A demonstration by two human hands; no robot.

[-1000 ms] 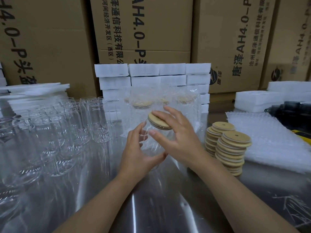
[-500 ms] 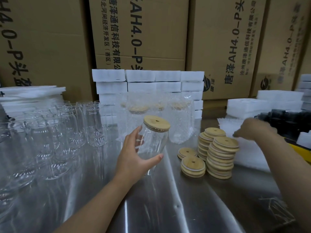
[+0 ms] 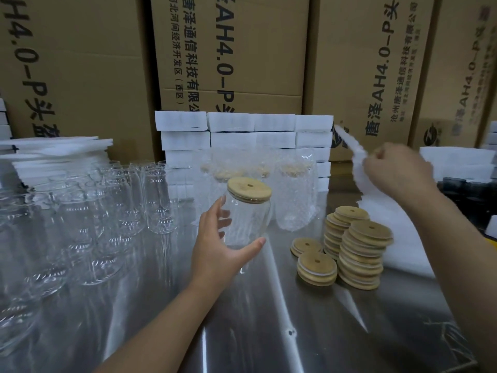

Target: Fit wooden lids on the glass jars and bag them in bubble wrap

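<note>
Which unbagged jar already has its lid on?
The jar gripped by the left hand: a wooden lid caps it. The bare jars grouped at the left all stand open-mouthed, without lids.

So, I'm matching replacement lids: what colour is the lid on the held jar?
The lid is light tan wood, pale-rimmed; the head view shows it best.

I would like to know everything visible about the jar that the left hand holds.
It is a clear glass jar, empty as far as I see. A round wooden lid with a small centre hole sits on its mouth. The left hand grips its lower part, thumb near the base. It leans slightly, in front of the wrapped jars.
</note>
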